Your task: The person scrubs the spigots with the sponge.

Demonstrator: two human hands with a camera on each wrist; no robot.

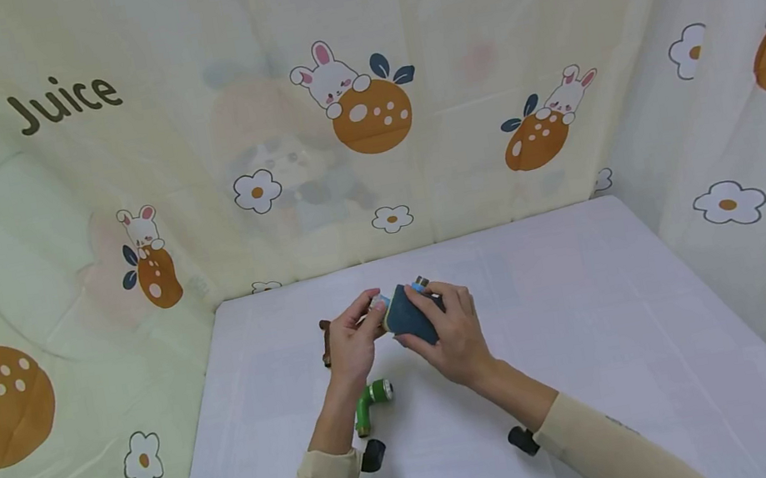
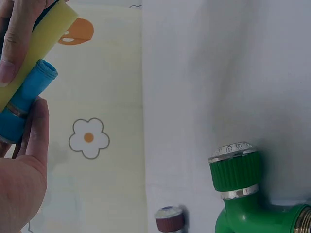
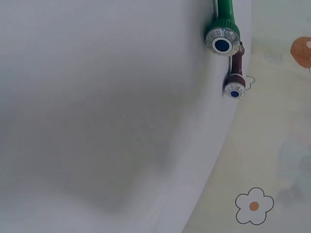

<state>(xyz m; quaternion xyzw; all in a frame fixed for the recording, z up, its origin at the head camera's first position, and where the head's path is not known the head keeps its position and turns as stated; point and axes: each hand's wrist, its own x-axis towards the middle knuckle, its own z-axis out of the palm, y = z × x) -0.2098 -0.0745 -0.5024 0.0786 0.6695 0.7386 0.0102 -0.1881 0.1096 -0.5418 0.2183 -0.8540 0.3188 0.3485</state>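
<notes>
Above the table, my left hand (image 1: 355,343) pinches one end of a blue pipe-like fitting (image 2: 30,92). My right hand (image 1: 458,336) grips a sponge, dark blue on one face (image 1: 408,315) and yellow on the other (image 2: 46,41), its fingers and thumb curled round it. The yellow face lies against the blue fitting in the left wrist view. In the head view the sponge hides the fitting's middle, and its metal-threaded end sticks out beyond. Neither hand appears in the right wrist view.
A green elbow fitting (image 1: 364,411) lies on the white table (image 1: 580,324) beside my left forearm. Farther back, a brown fitting (image 1: 326,343) lies left of my left hand. Patterned curtains (image 1: 183,137) stand behind and at both sides.
</notes>
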